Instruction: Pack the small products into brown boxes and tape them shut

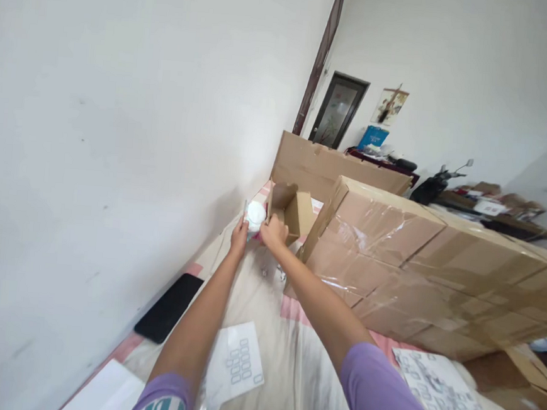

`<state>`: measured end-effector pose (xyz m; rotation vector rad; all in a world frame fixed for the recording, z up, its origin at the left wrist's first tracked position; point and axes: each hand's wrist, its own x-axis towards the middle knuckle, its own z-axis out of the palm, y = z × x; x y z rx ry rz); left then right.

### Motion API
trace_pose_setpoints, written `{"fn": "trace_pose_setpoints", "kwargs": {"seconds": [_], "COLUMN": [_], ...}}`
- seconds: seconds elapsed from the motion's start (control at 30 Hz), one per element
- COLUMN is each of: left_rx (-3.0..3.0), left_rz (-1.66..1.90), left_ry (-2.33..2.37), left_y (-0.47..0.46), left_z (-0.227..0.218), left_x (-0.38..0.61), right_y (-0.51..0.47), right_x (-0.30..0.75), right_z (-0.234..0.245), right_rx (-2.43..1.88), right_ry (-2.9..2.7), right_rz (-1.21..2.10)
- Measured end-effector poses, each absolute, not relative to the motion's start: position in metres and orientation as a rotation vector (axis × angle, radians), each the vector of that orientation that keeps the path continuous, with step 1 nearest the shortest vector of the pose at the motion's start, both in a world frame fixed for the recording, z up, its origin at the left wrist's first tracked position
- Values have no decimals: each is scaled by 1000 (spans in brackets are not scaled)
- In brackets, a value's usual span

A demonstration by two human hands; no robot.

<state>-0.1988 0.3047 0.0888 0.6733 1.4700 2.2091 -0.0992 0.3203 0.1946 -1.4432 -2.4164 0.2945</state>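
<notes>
Both my arms reach forward across a cloth-covered surface point(289, 370). My left hand point(239, 235) is closed on the left side of a small round white object point(255, 215) in clear wrapping. My right hand point(274, 232) grips the same object from the right, beside a small open cardboard box point(296, 212). The view is tilted and my fingers are partly hidden.
A long row of taped cardboard cartons point(420, 267) runs along the right. A black phone point(169, 307) lies by the white wall on the left. Sticker sheets point(237, 363) and a printed sheet point(434, 382) lie near me. A cluttered desk point(486, 209) stands behind.
</notes>
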Motion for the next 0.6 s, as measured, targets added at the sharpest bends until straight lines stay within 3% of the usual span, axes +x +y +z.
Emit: {"fn": "trace_pose_setpoints", "kwargs": {"seconds": [0.13, 0.3, 0.43, 0.6], "left_rx": [725, 850, 1010, 1522], "left_rz": [2371, 2393, 2242, 1661], "left_ry": [1397, 1326, 1443, 1449], "left_y": [233, 108, 8, -83], "left_z": [130, 155, 110, 18], "left_x": [-198, -100, 12, 103], "right_y": [278, 226, 196, 179], "right_x": [-95, -18, 87, 220], "right_z": [235, 272, 268, 207], "right_rx": [-1116, -596, -168, -59], "right_ry": [-2467, -2523, -2643, -2661], "right_rz": [254, 137, 297, 660]}}
